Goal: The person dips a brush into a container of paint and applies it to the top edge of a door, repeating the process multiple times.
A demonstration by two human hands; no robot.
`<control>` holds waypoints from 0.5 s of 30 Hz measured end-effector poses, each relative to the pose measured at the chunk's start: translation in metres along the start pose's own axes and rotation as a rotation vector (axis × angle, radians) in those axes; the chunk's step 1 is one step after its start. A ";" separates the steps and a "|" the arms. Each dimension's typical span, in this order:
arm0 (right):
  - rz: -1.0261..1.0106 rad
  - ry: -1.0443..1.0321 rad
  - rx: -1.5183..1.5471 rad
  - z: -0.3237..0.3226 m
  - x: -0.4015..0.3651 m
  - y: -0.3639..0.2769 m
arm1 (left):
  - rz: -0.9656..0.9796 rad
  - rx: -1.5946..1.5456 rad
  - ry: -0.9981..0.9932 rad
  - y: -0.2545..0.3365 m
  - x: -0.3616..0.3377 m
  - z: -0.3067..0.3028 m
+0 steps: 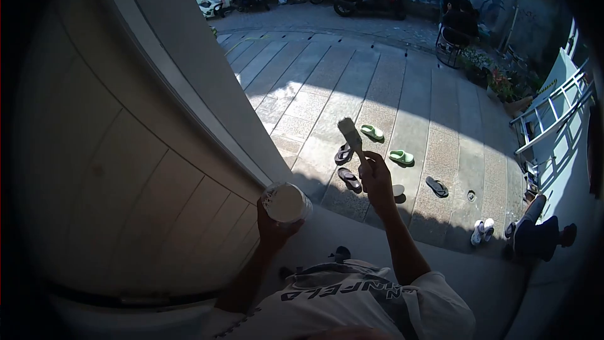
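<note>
My left hand (275,232) is wrapped round a small white tub of paint (286,203), with white drips on its rim. The tub is close to the lower end of the door frame. In my right hand (376,182) is a paintbrush (353,136), gripped by its handle with the bristles pointing up and away from me. The brush is apart from the tub and touches nothing that I can see.
A grey-white door frame (201,75) rises on my left beside a panelled surface (126,170). On the paving lie green clogs (401,157), dark sandals (349,179) and white shoes (483,231). A ladder (557,110) leans at right, near a seated person's legs (535,230). Motorbikes (368,0) stand beyond.
</note>
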State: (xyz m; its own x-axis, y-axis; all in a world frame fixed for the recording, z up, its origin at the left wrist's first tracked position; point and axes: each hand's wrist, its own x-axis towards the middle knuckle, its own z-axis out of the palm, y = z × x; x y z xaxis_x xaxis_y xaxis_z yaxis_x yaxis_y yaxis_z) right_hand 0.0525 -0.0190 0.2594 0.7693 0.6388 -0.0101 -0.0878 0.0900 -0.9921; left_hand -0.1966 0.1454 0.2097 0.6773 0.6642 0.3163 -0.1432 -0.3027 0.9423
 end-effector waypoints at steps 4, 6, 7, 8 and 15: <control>-0.082 -0.039 -0.116 -0.009 0.017 0.033 | 0.057 0.288 0.128 0.025 -0.012 0.023; -0.073 -0.097 -0.083 -0.007 0.019 0.029 | 0.024 0.346 0.176 0.041 -0.019 0.029; -0.071 -0.107 -0.078 -0.008 0.018 0.029 | 0.022 0.363 0.187 0.044 -0.023 0.029; -0.045 -0.129 -0.015 -0.010 0.018 0.030 | 0.022 0.380 0.200 0.045 -0.028 0.030; 0.031 -0.185 0.070 -0.041 0.002 0.052 | 0.065 0.383 0.337 0.048 -0.070 0.039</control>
State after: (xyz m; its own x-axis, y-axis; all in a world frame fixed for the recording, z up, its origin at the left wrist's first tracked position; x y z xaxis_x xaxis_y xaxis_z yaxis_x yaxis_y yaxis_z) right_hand 0.0751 -0.0443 0.2031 0.6363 0.7714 -0.0111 -0.1585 0.1166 -0.9805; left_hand -0.2225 0.0580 0.2283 0.3964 0.8002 0.4500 0.1403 -0.5372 0.8317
